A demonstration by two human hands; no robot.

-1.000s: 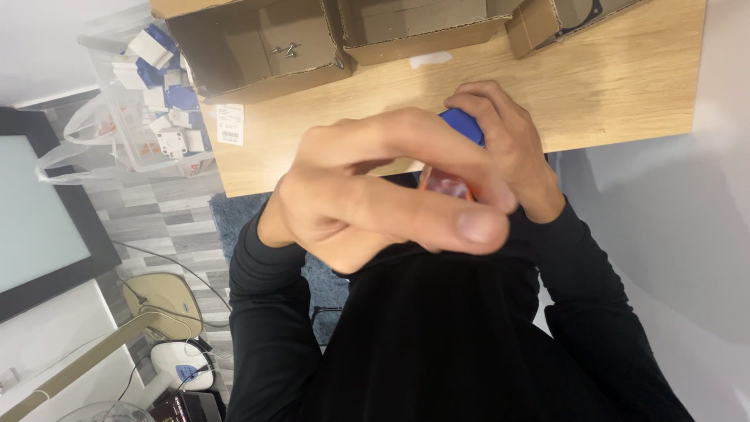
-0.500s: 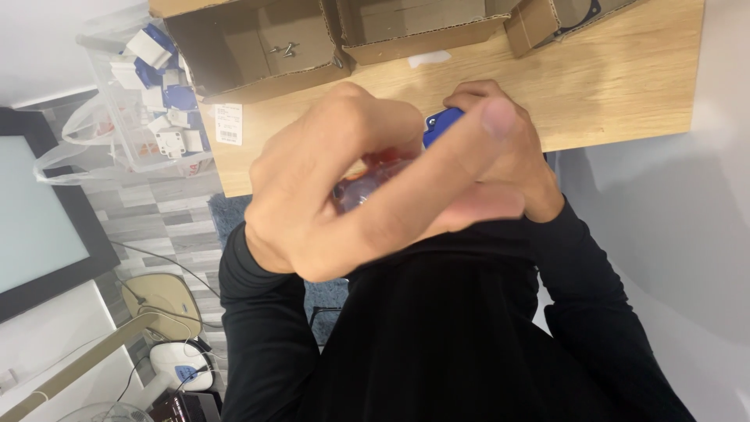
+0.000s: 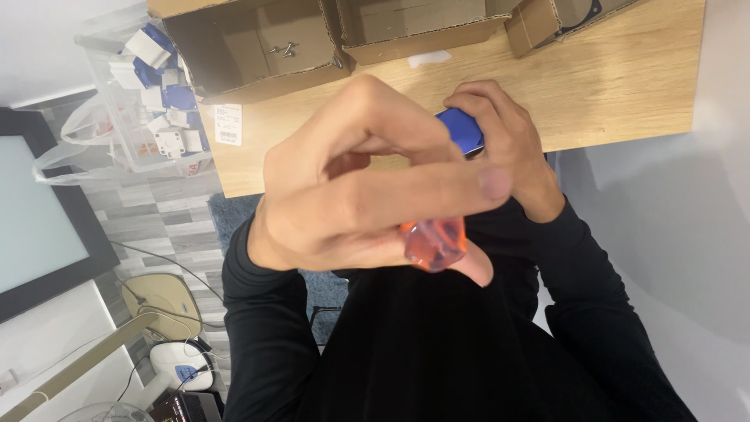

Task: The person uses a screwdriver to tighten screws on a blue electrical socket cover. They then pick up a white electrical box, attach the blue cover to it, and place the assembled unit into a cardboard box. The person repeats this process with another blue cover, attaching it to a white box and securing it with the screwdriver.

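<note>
Both hands are raised close to the camera, above my black-sleeved torso. My left hand [image 3: 367,187] fills the middle of the view, its fingers curled around a translucent orange-red handle [image 3: 434,242] that sticks out below the fingers. Just behind it, my right hand [image 3: 512,152] grips a small blue object [image 3: 462,129]; only its rounded blue top shows between the fingers. The two hands touch, and whatever joins the handle to the blue object is hidden.
A wooden table [image 3: 625,86] lies beyond the hands with open cardboard boxes [image 3: 250,47] along its far side, one holding a few screws [image 3: 283,50]. A clear bin of white and blue parts [image 3: 152,94] stands at the left. A dark monitor [image 3: 39,211] is at far left.
My left hand has turned and shifted over the right hand. The orange-red handle, earlier seen between the fingers, now shows below them. The right hand has stayed in place with the blue object.
</note>
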